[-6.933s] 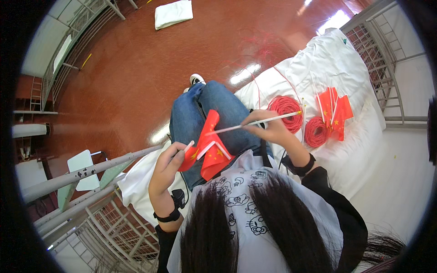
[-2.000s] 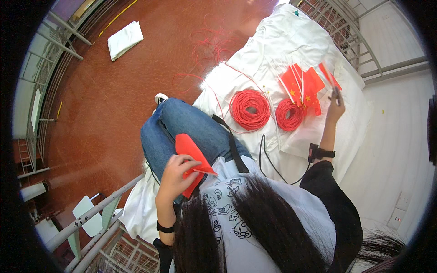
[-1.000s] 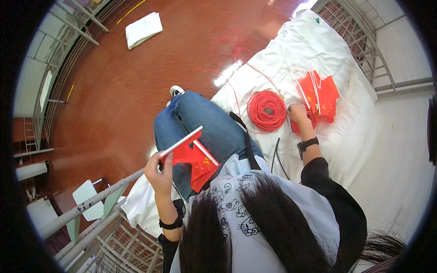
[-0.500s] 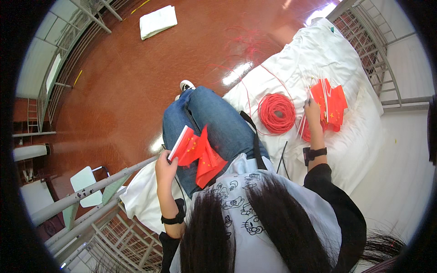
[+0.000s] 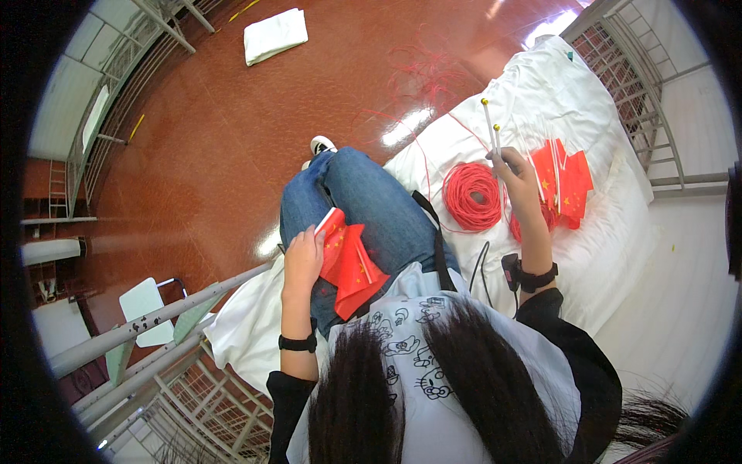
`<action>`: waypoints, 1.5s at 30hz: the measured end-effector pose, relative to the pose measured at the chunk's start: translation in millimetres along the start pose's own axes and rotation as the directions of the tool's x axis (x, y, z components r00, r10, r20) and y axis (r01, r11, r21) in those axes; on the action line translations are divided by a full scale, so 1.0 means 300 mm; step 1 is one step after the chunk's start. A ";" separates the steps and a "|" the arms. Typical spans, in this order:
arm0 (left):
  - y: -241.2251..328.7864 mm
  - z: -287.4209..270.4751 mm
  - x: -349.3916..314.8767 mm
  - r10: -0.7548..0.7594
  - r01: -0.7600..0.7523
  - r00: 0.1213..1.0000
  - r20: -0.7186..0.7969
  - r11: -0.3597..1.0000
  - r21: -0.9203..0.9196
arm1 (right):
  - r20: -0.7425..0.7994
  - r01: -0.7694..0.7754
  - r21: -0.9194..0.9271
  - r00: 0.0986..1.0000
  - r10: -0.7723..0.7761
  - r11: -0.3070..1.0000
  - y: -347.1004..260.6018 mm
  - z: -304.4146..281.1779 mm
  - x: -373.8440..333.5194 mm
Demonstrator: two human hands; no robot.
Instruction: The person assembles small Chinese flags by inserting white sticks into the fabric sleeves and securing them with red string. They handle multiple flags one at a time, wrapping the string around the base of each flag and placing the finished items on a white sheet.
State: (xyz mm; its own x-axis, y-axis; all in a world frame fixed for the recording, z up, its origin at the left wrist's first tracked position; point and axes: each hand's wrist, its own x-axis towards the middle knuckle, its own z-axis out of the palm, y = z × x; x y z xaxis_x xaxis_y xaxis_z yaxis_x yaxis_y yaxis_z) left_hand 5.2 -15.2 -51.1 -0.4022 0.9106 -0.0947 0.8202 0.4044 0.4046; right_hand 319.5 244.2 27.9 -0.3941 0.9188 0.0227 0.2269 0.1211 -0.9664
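Observation:
My left hand point(image 5: 303, 257) rests over my lap, fingers closed on the white-edged end of a small red flag point(image 5: 334, 246) with yellow stars. Another red flag point(image 5: 360, 288) lies across my thigh next to it. Over the white bed sheet, my right hand point(image 5: 516, 172) grips two thin white flagpoles point(image 5: 489, 117) tipped with gold balls, their tips pointing away from me. Just right of that hand lies a pile of red flags point(image 5: 572, 185) with white sticks. A coil of red cord point(image 5: 471, 198) sits left of my right wrist; my forearm partly hides a second red coil point(image 5: 550, 216).
The white sheet point(image 5: 603, 271) covers the bed I sit on. A metal bed rail point(image 5: 178, 313) runs along my left. Loose red cord point(image 5: 425, 73) and a folded white cloth point(image 5: 275, 35) lie on the red floor. A black strap point(image 5: 437, 243) lies beside my hip.
My right hand has come away from the flag pile, moving left with two gold-tipped flagpoles now showing. My left hand has shifted up and right along the flag's white edge.

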 end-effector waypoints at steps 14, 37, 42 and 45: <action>0.174 -0.217 -0.069 0.118 -0.170 0.977 -0.180 0.935 -0.312 | 0.110 -0.124 0.573 0.991 0.074 0.810 -0.182 0.159 -0.050; 0.246 -0.262 -0.093 0.189 -0.331 0.922 -0.339 0.839 -0.431 | -0.121 0.100 0.681 0.992 -0.023 0.725 -0.284 0.147 -0.085; 0.245 -0.263 -0.098 0.180 -0.306 0.935 -0.306 0.844 -0.440 | -0.109 0.092 0.671 0.994 -0.025 0.736 -0.283 0.147 -0.085; 0.248 -0.262 -0.098 0.178 -0.309 0.933 -0.314 0.843 -0.441 | -0.076 0.085 0.682 0.996 -0.046 0.726 -0.280 0.144 -0.084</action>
State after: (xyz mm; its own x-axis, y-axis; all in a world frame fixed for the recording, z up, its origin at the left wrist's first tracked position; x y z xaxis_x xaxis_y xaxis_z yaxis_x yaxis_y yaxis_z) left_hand 45.9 -18.7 53.4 -0.3568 0.8945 0.2693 0.6362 0.0216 0.7712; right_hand 271.9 194.7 97.6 -0.3355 0.9381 0.0863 -0.4764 -0.0899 -0.8746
